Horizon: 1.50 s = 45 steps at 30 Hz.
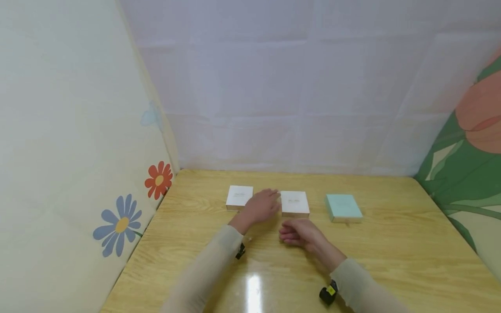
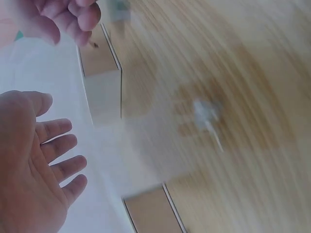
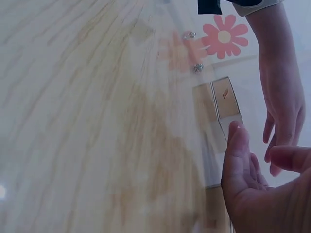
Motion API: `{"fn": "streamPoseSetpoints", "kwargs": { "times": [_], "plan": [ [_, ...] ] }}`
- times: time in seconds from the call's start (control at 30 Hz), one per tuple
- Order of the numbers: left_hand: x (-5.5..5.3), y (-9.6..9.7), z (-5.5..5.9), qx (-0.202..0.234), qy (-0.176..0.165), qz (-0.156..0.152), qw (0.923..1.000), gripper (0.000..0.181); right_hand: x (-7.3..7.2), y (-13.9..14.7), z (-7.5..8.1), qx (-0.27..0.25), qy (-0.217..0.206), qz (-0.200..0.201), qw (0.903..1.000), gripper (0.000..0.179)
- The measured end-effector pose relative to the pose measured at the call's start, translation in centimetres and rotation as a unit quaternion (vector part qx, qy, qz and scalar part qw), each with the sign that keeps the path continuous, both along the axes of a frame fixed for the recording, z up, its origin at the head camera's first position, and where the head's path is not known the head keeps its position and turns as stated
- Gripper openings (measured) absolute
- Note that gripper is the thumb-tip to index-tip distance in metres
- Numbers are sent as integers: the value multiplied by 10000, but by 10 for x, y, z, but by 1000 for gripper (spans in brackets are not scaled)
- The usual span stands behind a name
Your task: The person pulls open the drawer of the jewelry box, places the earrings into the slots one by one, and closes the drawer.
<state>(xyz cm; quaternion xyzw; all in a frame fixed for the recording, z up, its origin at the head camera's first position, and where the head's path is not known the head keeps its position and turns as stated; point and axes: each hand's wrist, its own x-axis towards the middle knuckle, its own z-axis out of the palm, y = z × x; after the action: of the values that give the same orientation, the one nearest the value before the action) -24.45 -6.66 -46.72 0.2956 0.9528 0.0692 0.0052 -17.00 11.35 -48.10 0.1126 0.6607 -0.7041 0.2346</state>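
My left hand (image 1: 263, 208) hovers between two flat white boxes, its fingertips near the left edge of the middle white box (image 1: 295, 203). The left white box (image 1: 238, 194) is partly hidden behind that hand. In the left wrist view the left hand (image 2: 29, 165) holds nothing, its fingers apart. My right hand (image 1: 301, 232) is just in front of the middle box, with fingers loosely bent; in the right wrist view nothing shows between its thumb and fingers. A small silvery piece with a thin stem (image 2: 206, 114), blurred, lies on the table near the left wrist.
A mint-green box (image 1: 344, 208) stands to the right on the wood-grain table (image 1: 399, 243). White cloth (image 1: 250, 87) hangs behind the table. Flower-printed panels flank both sides. Each wrist wears a small black camera (image 1: 328, 293).
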Motion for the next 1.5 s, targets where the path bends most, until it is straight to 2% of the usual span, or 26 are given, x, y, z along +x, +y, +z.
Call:
{"fn": "streamPoseSetpoints", "kwargs": {
  "times": [0.27,0.37,0.5,0.73,0.93,1.13,1.5],
  "plan": [
    [5,-34,13,87,-51,455,9989,50,5,-10,12,-144,103,239,9996,40],
    [5,-47,15,262,-81,572,9980,49,5,-16,14,-100,107,366,9992,41],
    [3,-65,13,454,-159,682,9965,48,2,-24,14,-155,117,473,9987,41],
    [0,-88,10,355,-209,743,9964,50,-6,-36,13,-265,139,483,9984,41],
    [1,-104,11,409,-286,835,9953,50,-9,-46,17,-385,91,546,9977,43],
    [-3,-115,8,564,-169,962,9936,48,-13,-56,21,-505,139,731,9960,46],
    [-14,-126,-1,653,-253,770,9946,52,-20,-80,21,-680,51,781,9946,45]
  ]
}}
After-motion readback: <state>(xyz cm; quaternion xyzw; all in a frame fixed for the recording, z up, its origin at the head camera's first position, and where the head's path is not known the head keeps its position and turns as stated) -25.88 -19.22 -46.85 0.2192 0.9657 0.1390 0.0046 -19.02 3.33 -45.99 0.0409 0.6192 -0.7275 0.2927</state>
